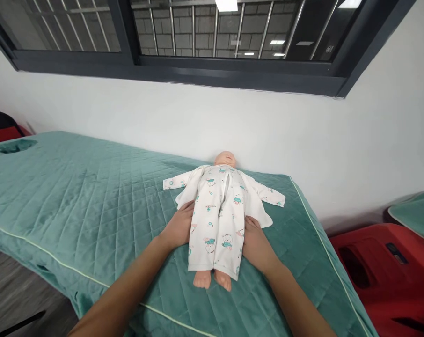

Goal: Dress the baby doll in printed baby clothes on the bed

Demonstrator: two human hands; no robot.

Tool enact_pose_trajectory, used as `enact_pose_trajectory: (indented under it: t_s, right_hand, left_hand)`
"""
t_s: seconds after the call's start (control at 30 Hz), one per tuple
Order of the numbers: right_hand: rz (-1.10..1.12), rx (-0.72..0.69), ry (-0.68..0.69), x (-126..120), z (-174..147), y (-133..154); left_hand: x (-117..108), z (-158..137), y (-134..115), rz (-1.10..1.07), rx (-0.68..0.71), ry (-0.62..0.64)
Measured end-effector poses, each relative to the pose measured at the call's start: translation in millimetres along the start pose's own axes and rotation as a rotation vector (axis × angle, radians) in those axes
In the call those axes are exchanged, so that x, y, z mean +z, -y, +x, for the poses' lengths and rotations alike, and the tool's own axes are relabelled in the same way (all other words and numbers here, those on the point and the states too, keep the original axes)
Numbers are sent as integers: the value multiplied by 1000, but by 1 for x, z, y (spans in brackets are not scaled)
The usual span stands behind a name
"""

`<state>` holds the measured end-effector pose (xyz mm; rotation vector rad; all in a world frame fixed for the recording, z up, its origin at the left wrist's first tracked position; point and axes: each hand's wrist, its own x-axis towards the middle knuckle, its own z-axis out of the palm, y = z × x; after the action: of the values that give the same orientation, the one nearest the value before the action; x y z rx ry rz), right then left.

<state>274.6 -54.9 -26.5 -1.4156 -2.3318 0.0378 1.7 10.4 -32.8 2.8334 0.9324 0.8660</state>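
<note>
A baby doll [225,158] lies on its back on the green quilted bed cover [120,196], head by the wall, bare feet toward me. It wears a white printed long-sleeved top [259,206] with both sleeves spread out and the lower sides flared. White baby trousers [208,224] with bear prints cover its front and legs, reaching up to the chest. My left hand [179,226] is closed at the left edge of the trousers, and my right hand [257,245] at the right edge. The fingertips of both are partly hidden by cloth.
Behind the bed rises a white wall [127,107] with a dark-framed window [233,75] above. A red plastic stool [383,271] stands at the right, with green cloth [417,217] above it. The bed cover has a hole [15,146] at far left.
</note>
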Motion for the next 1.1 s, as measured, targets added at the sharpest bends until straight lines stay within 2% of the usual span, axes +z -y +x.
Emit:
enact_pose_trajectory:
  t_s: [0.2, 0.33, 0.57, 0.7, 0.8, 0.87, 0.93, 0.97, 1.03, 1.1]
  right_hand:
    - [117, -26, -67, -3, -2, 0]
    - [155, 11, -30, -8, -5, 0]
    - [177, 25, 20, -12, -7, 4]
    - [340, 62, -7, -16, -8, 4]
    - [571, 229, -148, -24, -5, -10]
    - [653, 432, -324, -30, 1, -31]
    - [610, 629, -428, -35, 11, -58]
    - [547, 697, -411, -36, 18, -71]
    - [417, 777, -359, -34, 30, -94]
    - [333, 800, -343, -28, 41, -107]
  left_hand:
    - [6, 6, 10, -33, 21, -7]
    - [6, 2, 12, 14, -29, -18]
    - [-7, -17, -6, 73, -42, -55]
    - [-10, -24, -8, 15, -103, -42]
    - [-10, -24, 4, -134, -200, -94]
    - [-9, -22, 18, -180, -374, -207]
    - [-7, -16, 33, -113, -596, -310]
    - [-6, -12, 40, -50, -695, -325]
    - [-3, -4, 52, 71, -822, -265]
    - [0, 2, 60, 136, -824, -158]
